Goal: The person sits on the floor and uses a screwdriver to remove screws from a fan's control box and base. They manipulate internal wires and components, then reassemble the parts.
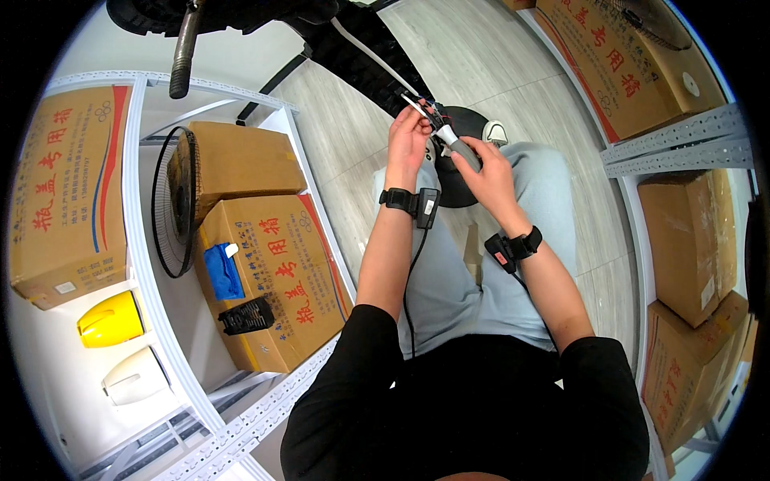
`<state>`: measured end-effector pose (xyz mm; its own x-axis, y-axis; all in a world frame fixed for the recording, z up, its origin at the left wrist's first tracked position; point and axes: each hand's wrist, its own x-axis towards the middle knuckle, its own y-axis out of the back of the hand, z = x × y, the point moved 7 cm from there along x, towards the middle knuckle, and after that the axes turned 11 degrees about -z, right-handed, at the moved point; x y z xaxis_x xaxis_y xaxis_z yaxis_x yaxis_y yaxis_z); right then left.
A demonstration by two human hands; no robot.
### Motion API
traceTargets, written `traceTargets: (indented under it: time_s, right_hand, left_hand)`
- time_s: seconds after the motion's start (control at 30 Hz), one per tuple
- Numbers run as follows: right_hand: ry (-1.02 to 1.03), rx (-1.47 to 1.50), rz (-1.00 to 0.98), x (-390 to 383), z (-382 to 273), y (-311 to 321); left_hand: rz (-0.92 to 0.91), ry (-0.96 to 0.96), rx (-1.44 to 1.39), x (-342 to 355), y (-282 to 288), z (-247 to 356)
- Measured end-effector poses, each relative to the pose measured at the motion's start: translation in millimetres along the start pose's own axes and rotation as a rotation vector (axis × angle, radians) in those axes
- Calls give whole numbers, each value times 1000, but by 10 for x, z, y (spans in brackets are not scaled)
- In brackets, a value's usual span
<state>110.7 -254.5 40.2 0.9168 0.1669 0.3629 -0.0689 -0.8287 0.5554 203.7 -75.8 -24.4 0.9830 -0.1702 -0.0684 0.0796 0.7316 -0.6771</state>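
Note:
Above my knees, both hands meet at a small black part with thin coloured wires (434, 114). My left hand (410, 136) has its fingers bent and closed at these wires, beside a white strip (415, 105); what exactly it pinches is too small to tell. My right hand (488, 175) is closed around a tool with a grey handle (465, 153) and a paler collar, its front end pointing up and left toward the wires. Beneath the hands, a round black base (457, 189) rests between my feet, partly covered by my arms and legs.
Shelving with cardboard boxes (265, 272) stands on the left, holding a black fan grille (172, 200), a blue pouch (224, 271), and yellow (112, 319) and white (136, 377) housings. More boxes (690, 240) fill the right shelves. A threaded metal rod (185, 52) hangs at upper left.

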Motion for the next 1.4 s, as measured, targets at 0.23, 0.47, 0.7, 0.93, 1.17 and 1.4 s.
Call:
traceTargets:
  time_s: [0.23, 0.47, 0.7, 0.93, 1.17, 1.4]
  right_hand:
    - [-752, 1631, -329, -111, 391, -407]
    - [-368, 521, -203, 22, 171, -115]
    - [-811, 1511, -346, -121, 406, -500]
    - [-33, 1, 19, -2, 20, 39]
    - [-813, 1584, -333, -150, 352, -519]
    - [-532, 850, -235, -43, 296, -230]
  left_hand:
    - [-19, -11, -5, -2, -57, 15]
    - [-35, -11, -11, 7, -24, -4]
    - [-61, -33, -48, 34, 3, 15]
    - [-44, -18, -29, 39, 27, -18]
    - [-13, -51, -29, 21, 54, -17]
    - [-38, -41, -45, 25, 92, -28]
